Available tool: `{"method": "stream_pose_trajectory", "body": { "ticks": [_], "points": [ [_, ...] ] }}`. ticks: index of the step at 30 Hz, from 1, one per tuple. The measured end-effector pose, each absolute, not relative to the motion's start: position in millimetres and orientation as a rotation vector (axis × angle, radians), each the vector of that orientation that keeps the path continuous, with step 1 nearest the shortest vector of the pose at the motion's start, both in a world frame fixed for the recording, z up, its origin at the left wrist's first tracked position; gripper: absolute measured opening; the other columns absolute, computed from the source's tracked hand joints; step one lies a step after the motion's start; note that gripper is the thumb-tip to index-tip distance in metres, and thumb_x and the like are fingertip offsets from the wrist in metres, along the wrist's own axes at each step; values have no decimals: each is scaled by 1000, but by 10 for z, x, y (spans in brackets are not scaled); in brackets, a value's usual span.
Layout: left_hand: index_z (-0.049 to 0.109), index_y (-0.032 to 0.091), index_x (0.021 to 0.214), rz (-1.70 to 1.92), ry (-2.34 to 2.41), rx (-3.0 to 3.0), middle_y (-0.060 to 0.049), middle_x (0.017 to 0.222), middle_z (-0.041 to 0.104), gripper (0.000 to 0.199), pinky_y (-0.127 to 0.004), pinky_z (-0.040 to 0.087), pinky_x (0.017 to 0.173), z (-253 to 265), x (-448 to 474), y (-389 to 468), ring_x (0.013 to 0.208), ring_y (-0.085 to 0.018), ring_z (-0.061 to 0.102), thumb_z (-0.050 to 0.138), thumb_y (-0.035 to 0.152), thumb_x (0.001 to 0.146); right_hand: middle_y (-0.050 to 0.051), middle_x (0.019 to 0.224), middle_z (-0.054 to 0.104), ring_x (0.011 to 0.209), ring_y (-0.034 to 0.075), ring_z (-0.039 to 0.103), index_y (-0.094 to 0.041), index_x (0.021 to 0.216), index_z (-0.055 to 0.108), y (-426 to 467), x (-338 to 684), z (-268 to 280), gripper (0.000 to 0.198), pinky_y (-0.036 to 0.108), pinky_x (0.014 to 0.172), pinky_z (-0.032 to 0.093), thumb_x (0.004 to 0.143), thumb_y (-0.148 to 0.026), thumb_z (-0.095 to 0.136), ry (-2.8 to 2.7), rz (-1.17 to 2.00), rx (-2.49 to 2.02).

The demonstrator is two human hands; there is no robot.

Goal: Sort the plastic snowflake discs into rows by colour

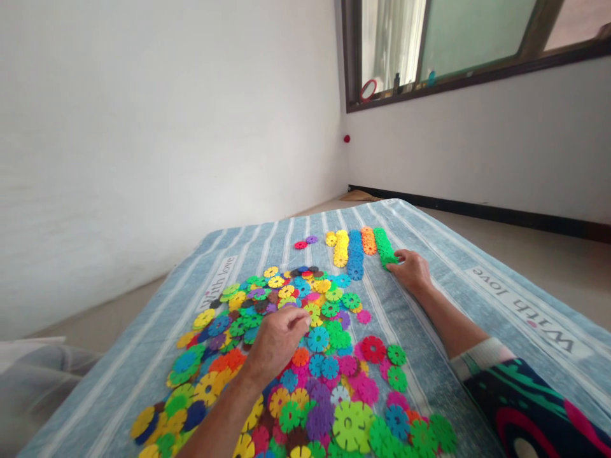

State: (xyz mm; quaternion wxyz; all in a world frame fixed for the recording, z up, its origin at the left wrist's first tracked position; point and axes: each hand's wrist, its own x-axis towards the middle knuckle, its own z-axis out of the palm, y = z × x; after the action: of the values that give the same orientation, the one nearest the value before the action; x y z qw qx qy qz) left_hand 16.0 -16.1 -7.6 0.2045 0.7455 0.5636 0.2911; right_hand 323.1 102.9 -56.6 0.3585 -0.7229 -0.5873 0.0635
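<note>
My right hand (409, 272) is at the near end of a row of overlapping green notched plastic discs (382, 240), its thumb and fingers closed on a green disc (391, 261) there. Over the middle of a wide, mixed-colour pile of the same discs (319, 338) is my left hand (281, 336), fingers curled together. A yellow-green disc (312, 313) shows right beside its fingertips; whether the fingers hold anything is hidden. Left of the green row lie an orange row (368, 240), a blue row (355, 256) and a yellow row (340, 248).
A striped blue-grey cloth (458, 299) covers the table. Beyond the pile lie a red disc (300, 245) and a purple disc (312, 240). White walls meet behind the table, and a window ledge (458, 81) with small items is at the upper right.
</note>
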Motion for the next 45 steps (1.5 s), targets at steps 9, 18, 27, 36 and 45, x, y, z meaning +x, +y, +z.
{"method": "stream_pose_trajectory", "body": {
  "ticks": [9,18,27,36,45],
  "points": [
    [66,16,74,824,1598,2091,-1,66,62,24,-23,43,60,-42,193,-196,63,-14,57,47,30,81,8,87,67,81,23,62,-14,103,67,1016,3245,-595,40,30,71,44,67,-33,66,-1558,171,-1866],
    [64,16,69,899,1624,2217,0,64,60,24,-22,41,59,-52,221,-204,61,-12,54,46,24,82,6,82,66,76,21,61,-15,100,66,982,3272,-599,38,30,69,43,67,-35,64,-1513,150,-1852],
    [62,17,66,901,1576,2287,-1,63,57,25,-23,41,61,-108,278,-252,62,-13,53,44,20,82,5,81,68,74,19,61,-19,90,67,700,2937,-458,23,27,65,40,82,-34,53,-1840,110,-1554],
    [54,18,57,912,1571,2322,1,58,48,28,-22,39,57,-155,283,-257,58,-12,49,44,18,83,3,87,61,77,15,59,-22,79,67,326,2534,-338,31,25,67,39,85,-47,50,-2359,51,-1408],
    [65,17,77,909,1476,2570,-7,88,65,19,-32,47,79,-214,332,-274,86,-19,58,47,13,84,5,91,59,88,19,58,-21,89,66,265,2470,-328,27,27,70,39,87,-42,49,-2430,45,-1401]
  ]
}}
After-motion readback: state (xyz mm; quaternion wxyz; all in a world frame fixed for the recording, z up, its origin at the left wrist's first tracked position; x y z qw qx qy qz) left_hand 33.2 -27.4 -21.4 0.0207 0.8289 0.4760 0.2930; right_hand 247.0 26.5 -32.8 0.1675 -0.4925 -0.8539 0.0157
